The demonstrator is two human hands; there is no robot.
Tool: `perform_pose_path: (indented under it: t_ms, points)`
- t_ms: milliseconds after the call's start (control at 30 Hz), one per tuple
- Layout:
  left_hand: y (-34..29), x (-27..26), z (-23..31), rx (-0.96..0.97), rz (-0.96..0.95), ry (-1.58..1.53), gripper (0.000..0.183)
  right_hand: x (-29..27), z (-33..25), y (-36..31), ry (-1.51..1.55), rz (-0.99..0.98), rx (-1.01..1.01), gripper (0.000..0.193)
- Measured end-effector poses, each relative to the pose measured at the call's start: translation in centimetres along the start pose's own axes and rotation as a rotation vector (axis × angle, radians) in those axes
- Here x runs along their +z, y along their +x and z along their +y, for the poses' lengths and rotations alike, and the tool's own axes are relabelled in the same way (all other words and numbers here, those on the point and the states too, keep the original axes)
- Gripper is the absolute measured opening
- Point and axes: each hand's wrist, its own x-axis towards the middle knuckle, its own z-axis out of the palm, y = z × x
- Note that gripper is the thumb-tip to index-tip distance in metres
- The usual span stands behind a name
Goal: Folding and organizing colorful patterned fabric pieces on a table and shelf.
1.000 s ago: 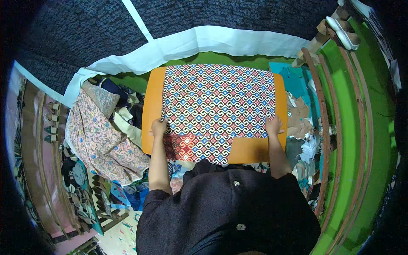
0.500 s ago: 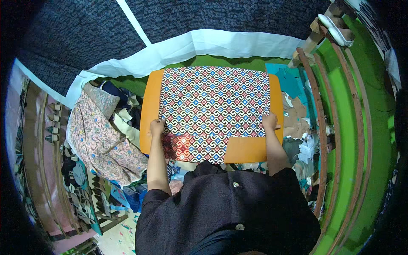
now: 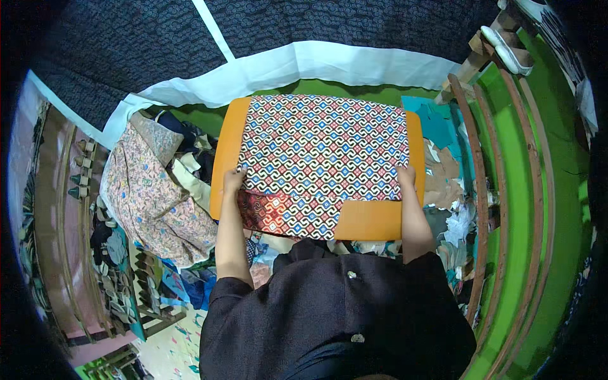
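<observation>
While floral fabric (image 3: 152, 196) lies left of the board (image 3: 370, 221), both hands (image 3: 234, 180) (image 3: 406, 177) pinch patterned cloth (image 3: 323, 145).

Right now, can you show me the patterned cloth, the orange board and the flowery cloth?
Patterned cloth (image 3: 323, 149): head view, its middle.
Orange board (image 3: 230, 140): head view, its bare left edge.
Flowery cloth (image 3: 149, 180): head view, its middle.

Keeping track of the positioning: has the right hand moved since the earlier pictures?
Yes, slightly forward: the right hand is now nearer the white cloth border.
</observation>
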Motion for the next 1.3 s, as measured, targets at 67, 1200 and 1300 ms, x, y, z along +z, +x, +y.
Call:
perform_pose_path:
  t_ms: [67,1200,1300]
  points:
    - [-1.0,-0.2,2.2,-0.043,-0.062,-0.057,0.016,-0.1,1.3,0.9,0.147,-0.023,-0.056,0.028]
    - [-17.4,-10.4,15.2,0.842,0.611,-0.333,0.028,-18.5,-11.2,-13.9,0.385,0.742,-0.736,0.026]
    - [-17.7,-12.9,17.0,0.891,0.615,-0.480,0.031,-21.7,-15.7,-18.8,0.382,0.777,-0.714,0.033]
